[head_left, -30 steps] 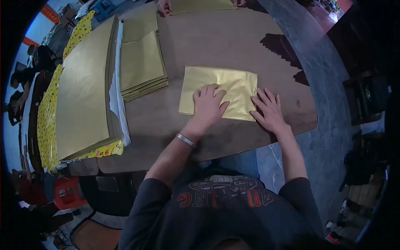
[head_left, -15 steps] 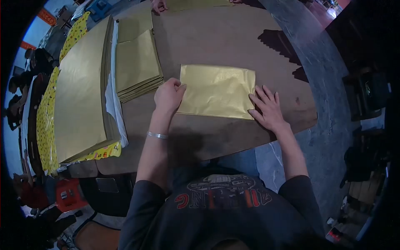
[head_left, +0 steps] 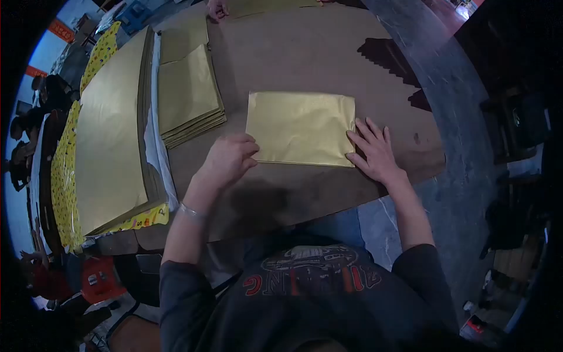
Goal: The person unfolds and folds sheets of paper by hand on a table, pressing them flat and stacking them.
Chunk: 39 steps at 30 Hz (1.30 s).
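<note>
A folded gold sheet [head_left: 302, 128] lies flat on the brown table [head_left: 293, 53] in front of me. My left hand [head_left: 226, 159], with a silver bracelet at the wrist, is at the sheet's lower left corner. Its fingers are bent together on that corner, thumb below. Spread fingers of my right hand [head_left: 373, 151] rest on the sheet's right edge and the table beside it. To the left lies a stack of folded gold sheets [head_left: 189, 94], which neither hand touches.
Large gold sheets [head_left: 111, 135] are piled at the left on yellow patterned wrapping [head_left: 64, 182]. Another person's hand [head_left: 217, 9] is at the far edge by more gold paper. Dark red jagged pieces [head_left: 390, 57] lie at the right. A red stool [head_left: 101, 278] stands lower left.
My left hand has moved from the middle of the sheet to its left edge, then down to the lower left corner. My right hand stays at the right edge. The view has shifted slightly.
</note>
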Available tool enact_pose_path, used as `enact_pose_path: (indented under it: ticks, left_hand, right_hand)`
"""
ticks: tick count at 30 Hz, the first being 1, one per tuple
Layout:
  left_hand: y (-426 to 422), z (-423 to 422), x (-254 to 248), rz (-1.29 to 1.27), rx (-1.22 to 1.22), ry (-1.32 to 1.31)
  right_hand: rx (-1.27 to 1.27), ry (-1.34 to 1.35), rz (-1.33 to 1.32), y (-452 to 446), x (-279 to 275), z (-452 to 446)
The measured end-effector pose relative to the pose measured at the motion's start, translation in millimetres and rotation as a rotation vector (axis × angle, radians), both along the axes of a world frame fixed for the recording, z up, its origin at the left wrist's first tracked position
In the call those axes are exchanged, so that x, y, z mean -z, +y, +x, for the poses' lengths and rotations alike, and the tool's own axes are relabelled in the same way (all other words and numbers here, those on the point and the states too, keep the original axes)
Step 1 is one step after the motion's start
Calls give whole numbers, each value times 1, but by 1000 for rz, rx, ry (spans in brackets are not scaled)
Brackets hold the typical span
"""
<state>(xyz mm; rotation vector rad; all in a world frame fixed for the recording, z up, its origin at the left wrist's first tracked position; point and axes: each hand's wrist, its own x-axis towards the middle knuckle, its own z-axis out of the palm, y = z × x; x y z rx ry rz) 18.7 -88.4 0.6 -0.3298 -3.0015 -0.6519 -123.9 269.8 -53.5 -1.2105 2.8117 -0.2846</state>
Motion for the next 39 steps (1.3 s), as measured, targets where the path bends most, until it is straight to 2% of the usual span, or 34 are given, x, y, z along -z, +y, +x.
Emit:
enact_pose_path:
  ticks: [3, 12, 15, 19, 22, 25, 33, 39]
  left_hand:
    - [-9, -1, 9, -79, 61, -57]
    - [-4, 12, 19, -342, 162, 95]
    - [-2, 13, 24, -350, 199, 219]
    - [-4, 11, 33, -350, 199, 178]
    - [-3, 10, 32, -341, 190, 249]
    - [-5, 11, 28, -290, 186, 158]
    - [-4, 16, 43, -254, 139, 308]
    - [-2, 24, 47, -285, 85, 297]
  right_hand:
    - [9, -8, 29, -2, -4, 1]
    - [8, -6, 9, -2, -5, 1]
    - [12, -15, 1, -2, -4, 1]
    - [11, -17, -1, -3, -6, 1]
    - [8, -16, -14, -2, -3, 1]
    - [6, -10, -11, -2, -2, 1]
    - [2, -16, 5, -1, -3, 1]
    - [-4, -3, -18, -2, -3, 2]
